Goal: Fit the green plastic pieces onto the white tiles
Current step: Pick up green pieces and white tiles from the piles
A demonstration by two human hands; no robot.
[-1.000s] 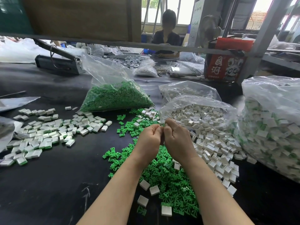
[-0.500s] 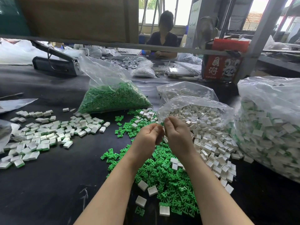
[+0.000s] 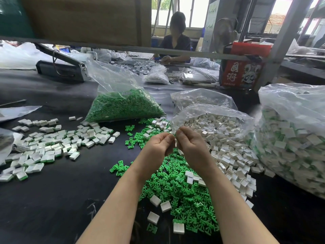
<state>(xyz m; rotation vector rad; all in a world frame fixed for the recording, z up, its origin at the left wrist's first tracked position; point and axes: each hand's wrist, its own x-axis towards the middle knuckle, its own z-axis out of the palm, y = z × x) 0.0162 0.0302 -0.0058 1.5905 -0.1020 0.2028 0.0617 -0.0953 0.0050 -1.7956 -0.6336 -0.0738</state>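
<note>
Fingers of my left hand (image 3: 159, 147) and right hand (image 3: 189, 147) pinched a tile (image 3: 175, 142) mid-surface above the green pieces (image 3: 177, 189); misaligned pressing, I judged, could have popped it loose.

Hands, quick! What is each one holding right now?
Left hand: fingers curled, pinching something small; what it is cannot be told.
Right hand: fingers curled, pinching a small white piece, probably a tile.
</note>
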